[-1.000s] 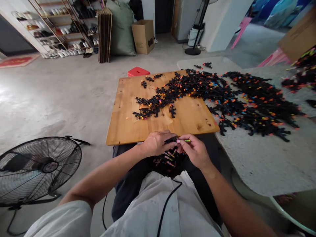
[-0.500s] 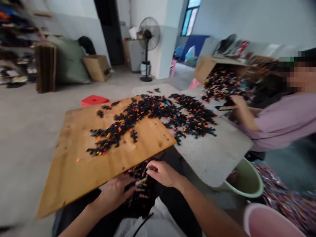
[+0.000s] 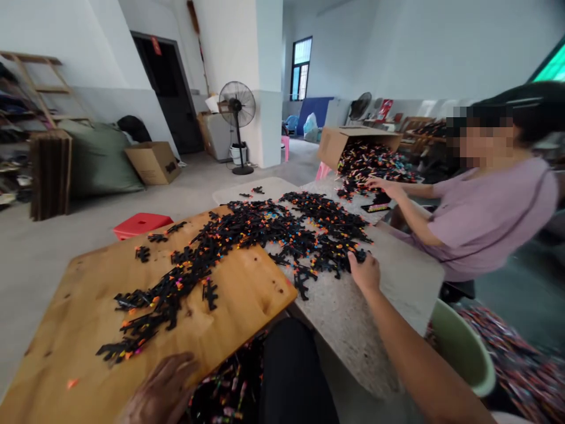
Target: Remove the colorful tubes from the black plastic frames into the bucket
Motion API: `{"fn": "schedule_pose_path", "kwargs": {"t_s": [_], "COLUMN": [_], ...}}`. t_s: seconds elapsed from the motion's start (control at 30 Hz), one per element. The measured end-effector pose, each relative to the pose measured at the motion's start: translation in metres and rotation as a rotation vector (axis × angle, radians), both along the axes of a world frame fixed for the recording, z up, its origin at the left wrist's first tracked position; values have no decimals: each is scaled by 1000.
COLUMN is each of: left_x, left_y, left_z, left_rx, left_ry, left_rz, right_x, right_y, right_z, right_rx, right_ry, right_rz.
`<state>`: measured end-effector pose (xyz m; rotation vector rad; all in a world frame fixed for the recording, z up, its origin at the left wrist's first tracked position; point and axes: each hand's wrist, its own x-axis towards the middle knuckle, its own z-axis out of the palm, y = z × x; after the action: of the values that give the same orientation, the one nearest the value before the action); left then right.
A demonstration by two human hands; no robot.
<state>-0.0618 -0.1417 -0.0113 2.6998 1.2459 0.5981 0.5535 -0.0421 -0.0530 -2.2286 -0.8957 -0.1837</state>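
Many small black toy guns (image 3: 260, 227) with orange, blue and yellow bits lie in a long heap across the wooden board (image 3: 247, 294) and the grey tabletop (image 3: 344, 318). At the heap's right edge, my right hand (image 3: 365, 274) curls its thumb and fingers round a black toy gun, partly hidden by them. My left hand (image 3: 163, 386) rests at the board's front edge, fingers stretched out, with nothing visible in it. Below that edge, by my dark-clad leg (image 3: 293, 371), lies another pile of black and coloured pieces (image 3: 229, 388).
A co-worker (image 3: 489, 218) sits at the right, hands by a tipped cardboard box (image 3: 331, 147) spilling coloured pieces. A green tub (image 3: 463, 347) stands below the table's right side. A red stool (image 3: 141, 224) is behind the board; a fan (image 3: 238, 118) stands farther back.
My right hand has moved from the pile at my lap up and right to the heap's edge. My left hand has moved left onto the board's front edge. The view has shifted.
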Motion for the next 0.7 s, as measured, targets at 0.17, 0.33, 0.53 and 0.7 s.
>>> {"fn": "schedule_pose_path", "kwargs": {"t_s": [0.17, 0.33, 0.53, 0.7], "left_x": [77, 199, 291, 328], "left_y": [100, 268, 397, 424], "left_z": [55, 54, 33, 49], "left_rx": [23, -71, -295, -476], "left_ry": [98, 224, 430, 610], "left_rz": [-67, -140, -90, -30], "right_x": [13, 20, -1, -34], "right_y": [49, 69, 71, 90], "right_z": [-22, -38, -30, -17], "right_rx": [24, 80, 3, -62], "right_ry": [-60, -88, -18, 66], "right_rz": [76, 72, -78, 7]}}
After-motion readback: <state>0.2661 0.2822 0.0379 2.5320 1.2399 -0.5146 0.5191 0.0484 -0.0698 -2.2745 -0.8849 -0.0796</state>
